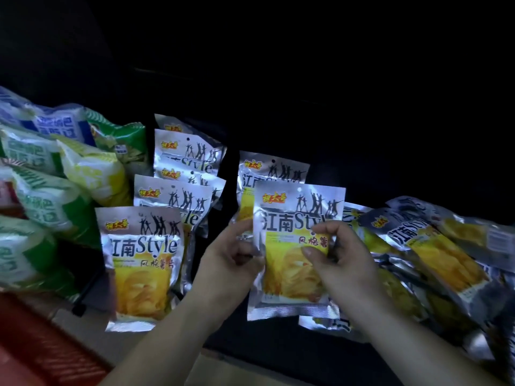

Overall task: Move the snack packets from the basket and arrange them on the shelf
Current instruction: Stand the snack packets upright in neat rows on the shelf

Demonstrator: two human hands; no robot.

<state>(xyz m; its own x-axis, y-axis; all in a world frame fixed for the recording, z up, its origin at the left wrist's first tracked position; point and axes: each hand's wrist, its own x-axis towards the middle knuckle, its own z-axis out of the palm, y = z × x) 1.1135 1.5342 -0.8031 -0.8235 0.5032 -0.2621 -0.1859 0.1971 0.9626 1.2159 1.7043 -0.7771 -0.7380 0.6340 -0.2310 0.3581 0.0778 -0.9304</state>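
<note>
**Head view (the only view supplied).**

1. The held packet (289,277), silver with a yellow print, stands upright at the centre of the dark shelf (278,355). I cannot tell whether its bottom seal touches the deck.
2. The left hand (234,252) has its fingers curled onto the packet's left edge and pinches it. The right hand (337,254) is clamped on the right edge, thumb across the face. I judge that gripping both edges keeps the limp pouch flat and label-forward while it is squared up.
3. A second packet (267,168) stands directly behind the held one. I read this as a new file being started, front to back.
4. To the left is a finished file (142,260) of the same packets, each upright and overlapping the one behind it. This appears to be the pattern being copied.
5. To the right, a heap of packets (434,246) lies flat and overlapping. I judge these to be waiting their turn.
6. At far left, green and white bags (55,196) sit beyond a black divider (83,296), which keeps the products apart.
7. At lower left is a blurred red ribbed object (41,346), probably the basket.
</note>
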